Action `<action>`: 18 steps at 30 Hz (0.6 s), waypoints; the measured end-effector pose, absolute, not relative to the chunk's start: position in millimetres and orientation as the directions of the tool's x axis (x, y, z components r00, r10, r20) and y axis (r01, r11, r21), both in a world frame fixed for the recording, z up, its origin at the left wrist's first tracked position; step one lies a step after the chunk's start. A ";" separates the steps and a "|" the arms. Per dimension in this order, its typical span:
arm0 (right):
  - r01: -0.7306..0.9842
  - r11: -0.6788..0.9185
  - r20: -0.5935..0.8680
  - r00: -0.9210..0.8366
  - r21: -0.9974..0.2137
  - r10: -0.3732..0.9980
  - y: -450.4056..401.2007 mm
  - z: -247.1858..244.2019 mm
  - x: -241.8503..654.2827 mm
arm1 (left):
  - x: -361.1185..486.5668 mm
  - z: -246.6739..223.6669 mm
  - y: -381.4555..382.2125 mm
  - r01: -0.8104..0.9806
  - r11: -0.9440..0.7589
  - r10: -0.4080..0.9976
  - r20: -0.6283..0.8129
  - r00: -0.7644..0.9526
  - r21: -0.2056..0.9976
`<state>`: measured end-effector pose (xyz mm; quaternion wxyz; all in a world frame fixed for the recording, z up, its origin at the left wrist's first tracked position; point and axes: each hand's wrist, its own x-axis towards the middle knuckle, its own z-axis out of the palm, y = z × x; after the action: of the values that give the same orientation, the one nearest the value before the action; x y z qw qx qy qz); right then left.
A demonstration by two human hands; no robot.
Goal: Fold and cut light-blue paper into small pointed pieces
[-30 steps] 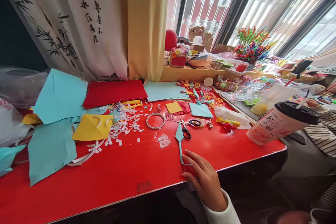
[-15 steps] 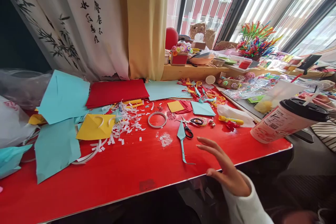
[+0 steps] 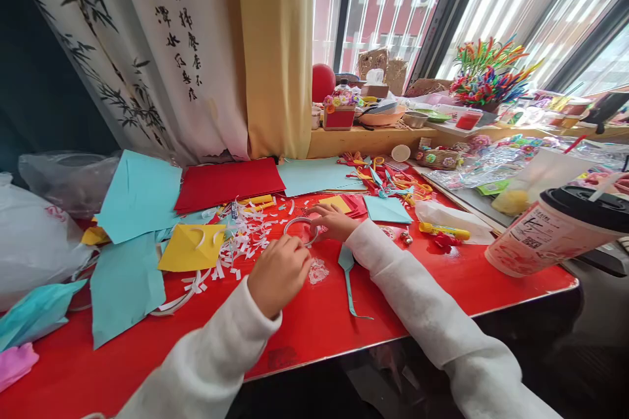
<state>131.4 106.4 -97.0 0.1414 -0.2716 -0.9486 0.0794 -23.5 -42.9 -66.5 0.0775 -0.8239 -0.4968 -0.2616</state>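
Note:
My left hand (image 3: pixel 280 273) is at the near side of a roll of clear tape (image 3: pixel 289 226), its fingers curled and touching or almost touching the rim. From the right, my right hand (image 3: pixel 334 221) reaches over the roll, fingers bent down at its far right edge. The roll lies on the red table (image 3: pixel 314 321). Under my right forearm is a folded blue paper piece (image 3: pixel 346 260) with a long thin tail. The scissors are hidden by my right arm. Beyond my right hand lie a yellow square (image 3: pixel 335 203) and a blue paper stack (image 3: pixel 388 209).
White paper scraps (image 3: pixel 246 236), a yellow sheet (image 3: pixel 191 247) and blue sheets (image 3: pixel 128 285) cover the left side. Red paper (image 3: pixel 228 184) lies at the back. A tall cup (image 3: pixel 545 236) leans at the right, near a yellow tube (image 3: pixel 445 230).
My left hand has come into view and moved to the tape roll. My right hand has moved left and away from me to the roll, across the scissors. The view has shifted slightly.

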 end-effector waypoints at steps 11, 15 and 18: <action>0.141 0.632 0.420 -0.634 -0.762 0.649 79.3 -84.4 111.2 | -46.3 -89.4 17.3 0.785 -0.527 0.704 0.684 0.191 0.324; 0.057 0.616 0.431 -0.663 -0.785 0.611 72.9 -79.6 111.0 | -50.2 -86.5 15.9 0.779 -0.526 0.680 0.719 0.144 0.342; 0.105 0.611 0.431 -0.616 -0.785 0.659 72.4 -78.6 110.8 | -50.2 -87.7 16.4 0.760 -0.564 0.652 0.739 0.169 0.324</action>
<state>110.8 72.4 -78.6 0.3706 -0.2335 -0.8175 0.3740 -50.2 16.4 -87.7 0.0599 -0.7622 -0.4633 -0.4482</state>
